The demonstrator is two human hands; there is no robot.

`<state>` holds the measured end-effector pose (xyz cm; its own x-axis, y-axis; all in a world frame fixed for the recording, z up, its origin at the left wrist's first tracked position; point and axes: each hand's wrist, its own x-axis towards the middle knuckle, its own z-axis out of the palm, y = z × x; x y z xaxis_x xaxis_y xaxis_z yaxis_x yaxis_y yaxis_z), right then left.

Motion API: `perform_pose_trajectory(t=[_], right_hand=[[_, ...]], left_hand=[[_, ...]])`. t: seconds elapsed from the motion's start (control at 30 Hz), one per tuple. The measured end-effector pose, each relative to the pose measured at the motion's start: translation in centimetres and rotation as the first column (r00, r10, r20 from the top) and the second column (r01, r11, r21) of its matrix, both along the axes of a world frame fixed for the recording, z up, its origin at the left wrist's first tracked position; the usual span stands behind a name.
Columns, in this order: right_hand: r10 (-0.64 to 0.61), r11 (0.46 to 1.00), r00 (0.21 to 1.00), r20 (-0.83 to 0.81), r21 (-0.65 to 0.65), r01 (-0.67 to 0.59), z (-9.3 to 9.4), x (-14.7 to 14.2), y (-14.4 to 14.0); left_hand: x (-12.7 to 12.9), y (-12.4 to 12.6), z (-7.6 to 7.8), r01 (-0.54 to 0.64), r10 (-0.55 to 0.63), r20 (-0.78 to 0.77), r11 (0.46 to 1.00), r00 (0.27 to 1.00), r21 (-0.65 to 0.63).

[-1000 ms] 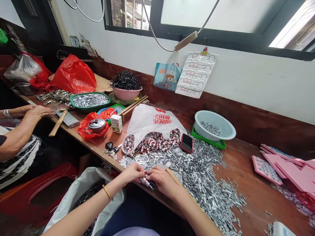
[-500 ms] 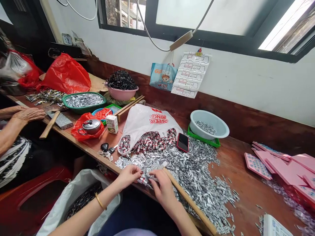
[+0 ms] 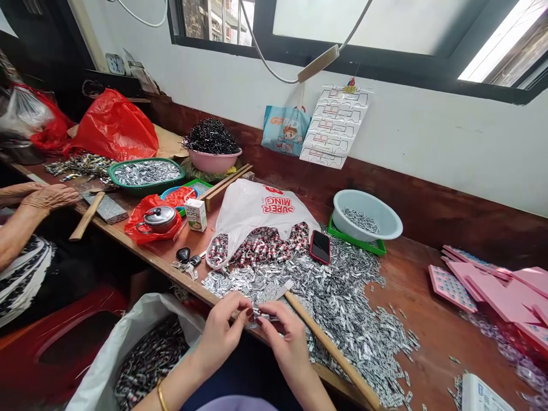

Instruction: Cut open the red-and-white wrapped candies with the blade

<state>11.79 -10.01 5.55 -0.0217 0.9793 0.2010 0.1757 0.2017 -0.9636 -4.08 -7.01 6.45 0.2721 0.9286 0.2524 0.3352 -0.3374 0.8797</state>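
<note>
My left hand and my right hand meet at the table's front edge, fingertips pinched on a small shiny metal piece. Fingers partly cover it, so its exact kind cannot be made out. Just beyond them spreads a big pile of small flat silver metal pieces. A wooden-handled tool with a pale flat blade lies across the pile, beside my right hand. Behind the pile, red, black and silver pieces spill from a white plastic bag.
An open white sack of dark pieces stands below my left forearm. A phone, keys, a lidded pot and a pale blue basin are on the table. At left are a co-worker's hands; pink foam sheets lie right.
My hands have come together. The left hand moved right and the small metal piece is now pinched between both hands' fingertips. The co-worker's hands look unchanged.
</note>
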Motion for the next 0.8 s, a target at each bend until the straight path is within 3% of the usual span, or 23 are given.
perform_pose_trajectory(t=[0.23,0.33,0.47,0.57,0.63,0.7,0.73,0.8], right_hand=[[0.047,0.998,0.996,-0.078,0.035,-0.044,1.7,0.4,0.0],[0.028,0.997,0.996,-0.081,0.074,-0.022,2.0,0.2,-0.3],[-0.061,0.995,0.982,-0.176,0.068,0.074,0.7,-1.0,-0.5],[-0.076,0.996,0.971,-0.228,-0.059,0.064,-1.0,-1.3,-0.3],[-0.022,0.994,0.992,-0.122,-0.107,0.009,-1.9,-0.3,-0.2],[-0.073,0.997,0.986,0.147,-0.024,0.077,-2.7,2.0,-0.4],[-0.181,0.983,0.933,0.312,0.081,0.164,-3.1,3.6,-0.7],[-0.412,0.91,0.715,0.564,0.288,0.298,-3.9,7.0,-1.4]], left_hand=[[-0.3,-0.3,0.5,0.037,-0.047,0.065,0.987,0.997,0.155],[0.2,-0.9,0.4,0.002,-0.023,0.12,0.985,0.993,0.175],[1.6,-1.9,-0.3,-0.1,0.099,0.243,0.995,0.965,-0.008],[1.8,-1.6,-1.2,-0.095,0.123,0.176,0.983,0.977,-0.157],[1.3,-0.8,-2.1,-0.048,0.067,0.08,0.975,0.995,-0.218],[0.4,0.6,-3.1,-0.012,0.012,-0.002,0.963,1.0,-0.269],[-0.2,1.4,-3.6,-0.011,0.002,-0.033,0.957,0.999,-0.291],[-1.1,3.0,-4.4,-0.009,-0.017,-0.072,0.939,0.997,-0.343]])
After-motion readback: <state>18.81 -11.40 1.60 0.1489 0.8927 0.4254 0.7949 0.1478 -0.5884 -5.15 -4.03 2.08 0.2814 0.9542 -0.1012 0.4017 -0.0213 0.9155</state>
